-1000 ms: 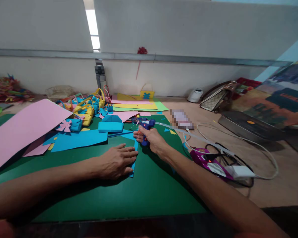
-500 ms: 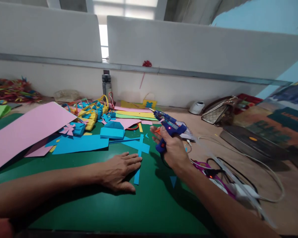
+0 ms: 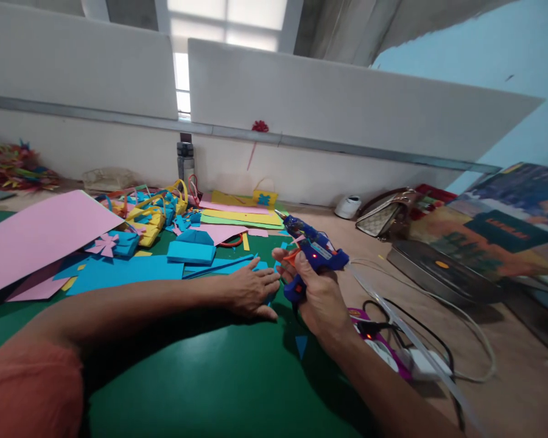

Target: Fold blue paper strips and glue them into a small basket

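Observation:
My left hand (image 3: 252, 291) lies flat on the green mat (image 3: 182, 377), palm down with fingers stretched out. Beneath and around its fingers, bits of blue paper show; most of the blue strip there is covered by the hand. Close by on the right, my right hand (image 3: 320, 301) grips a blue hot glue gun (image 3: 317, 250) with an orange trigger. Its red light is lit, and the nozzle points up and to the far left, clear of the paper. A folded blue paper piece (image 3: 190, 252) sits beyond my left forearm, with a flat blue sheet (image 3: 128, 272) beside it.
Small yellow and blue paper bags (image 3: 153, 222) are heaped behind a large pink sheet (image 3: 50, 237). On the right are a purple power strip (image 3: 404, 365) with cords, a dark case (image 3: 447, 271) and a handbag (image 3: 386, 213). A grey bottle (image 3: 185, 164) stands at the wall.
My left hand has slid to the right and slightly away from me, covering most of the blue strip. The glue gun stays in my right hand. The camera view has shifted a little.

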The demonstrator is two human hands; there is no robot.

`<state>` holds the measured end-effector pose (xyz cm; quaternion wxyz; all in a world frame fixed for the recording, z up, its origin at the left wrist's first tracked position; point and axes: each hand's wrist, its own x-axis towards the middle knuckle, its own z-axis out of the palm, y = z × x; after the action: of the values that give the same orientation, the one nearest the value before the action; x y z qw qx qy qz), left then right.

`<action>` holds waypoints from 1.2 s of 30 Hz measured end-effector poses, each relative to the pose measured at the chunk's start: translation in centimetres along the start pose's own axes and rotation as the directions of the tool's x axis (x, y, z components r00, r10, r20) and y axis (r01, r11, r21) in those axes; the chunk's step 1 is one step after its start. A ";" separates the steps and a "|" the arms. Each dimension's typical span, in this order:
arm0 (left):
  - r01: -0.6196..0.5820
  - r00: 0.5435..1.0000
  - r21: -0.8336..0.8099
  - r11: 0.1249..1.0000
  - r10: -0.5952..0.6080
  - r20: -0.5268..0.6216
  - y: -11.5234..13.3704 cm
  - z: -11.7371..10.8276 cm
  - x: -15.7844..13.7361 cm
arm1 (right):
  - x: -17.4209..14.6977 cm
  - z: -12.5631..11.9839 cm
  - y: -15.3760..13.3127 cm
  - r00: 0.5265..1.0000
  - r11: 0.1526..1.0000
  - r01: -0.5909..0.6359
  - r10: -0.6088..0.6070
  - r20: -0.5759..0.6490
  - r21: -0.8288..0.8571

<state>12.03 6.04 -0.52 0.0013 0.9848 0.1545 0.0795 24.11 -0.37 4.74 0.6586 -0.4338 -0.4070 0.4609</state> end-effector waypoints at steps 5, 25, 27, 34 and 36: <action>0.083 0.997 0.027 0.996 -0.083 -0.012 -2.9 -3.2 0.6 | 0.4 -0.3 0.7 1.000 1.000 0.006 -0.006 -0.016 -0.002; 0.684 0.712 0.178 0.708 -0.700 0.050 -3.6 -2.3 -7.3 | -0.2 -0.1 3.2 0.990 0.982 -0.122 0.131 0.052 -0.145; 0.693 0.702 0.182 0.698 -0.710 0.054 -3.5 -2.5 -7.3 | -0.1 -0.1 3.2 0.989 0.981 -0.122 0.133 0.060 -0.153; 0.699 0.696 0.158 0.697 -0.715 0.075 -1.9 -3.4 -7.6 | -0.7 0.2 2.8 0.981 0.979 -0.177 0.183 0.064 -0.099; 0.697 0.697 0.146 0.702 -0.711 0.093 -1.2 -3.5 -8.2 | -1.0 0.4 2.7 0.976 0.976 -0.192 0.201 0.080 -0.105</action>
<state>3.44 4.59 1.62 -0.0063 0.8523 0.5230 -0.0054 22.82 -0.68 2.18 0.5690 -0.4822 -0.4130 0.5227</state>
